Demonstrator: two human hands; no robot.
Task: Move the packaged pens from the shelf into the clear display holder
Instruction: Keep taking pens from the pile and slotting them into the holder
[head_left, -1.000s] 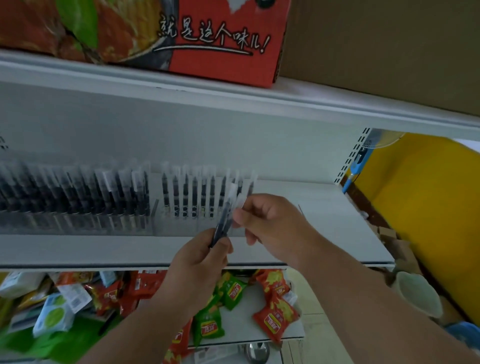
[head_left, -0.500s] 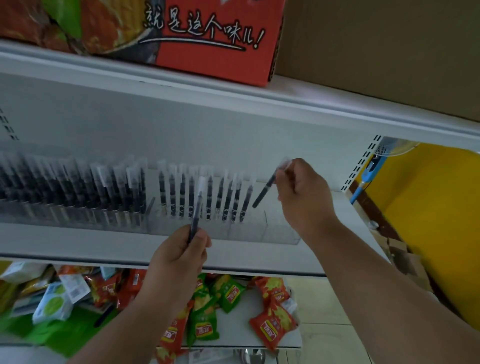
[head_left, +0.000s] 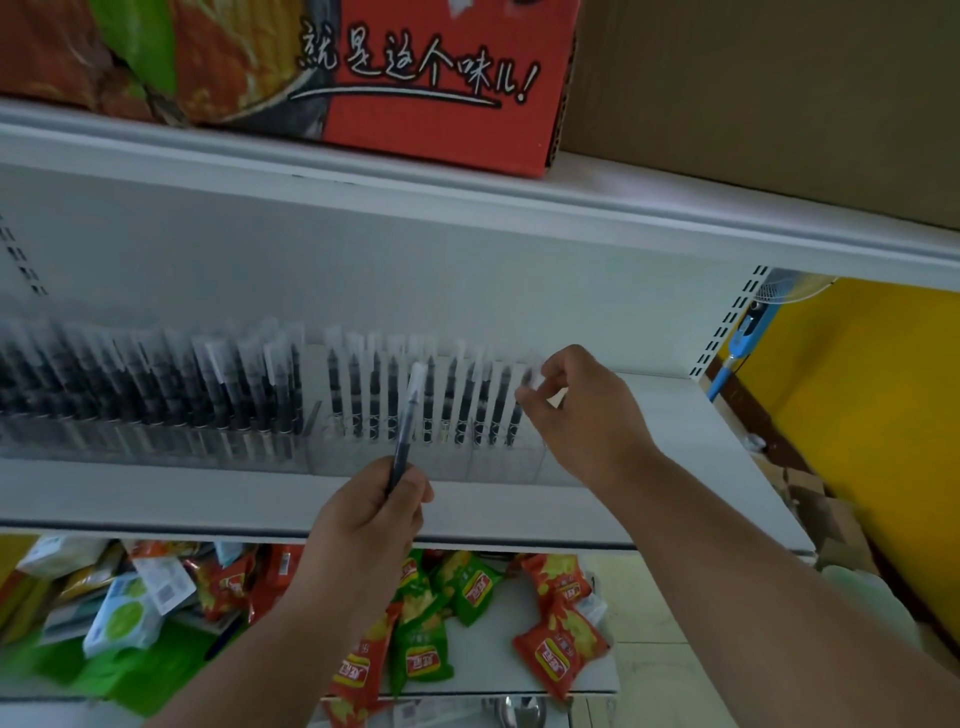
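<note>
— Hands? Left hand (head_left: 371, 512) pinches one pen (head_left: 408, 415), tilted before the holder (head_left: 431, 452).
— Right hand (head_left: 582, 410)?
— Pinches the wrapper of the row's (head_left: 415, 395) end pen (head_left: 522, 402). Snack packs (head_left: 558, 644) lie below; a red box (head_left: 441, 78) sits above.

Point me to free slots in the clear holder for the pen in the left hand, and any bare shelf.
Free: the holder's right end, beyond the last standing pen under the right hand. Bare shelf runs from there to the perforated upright. Crowded: the packed pen rows on the left. The left hand holds its pen in front of filled slots.
</note>
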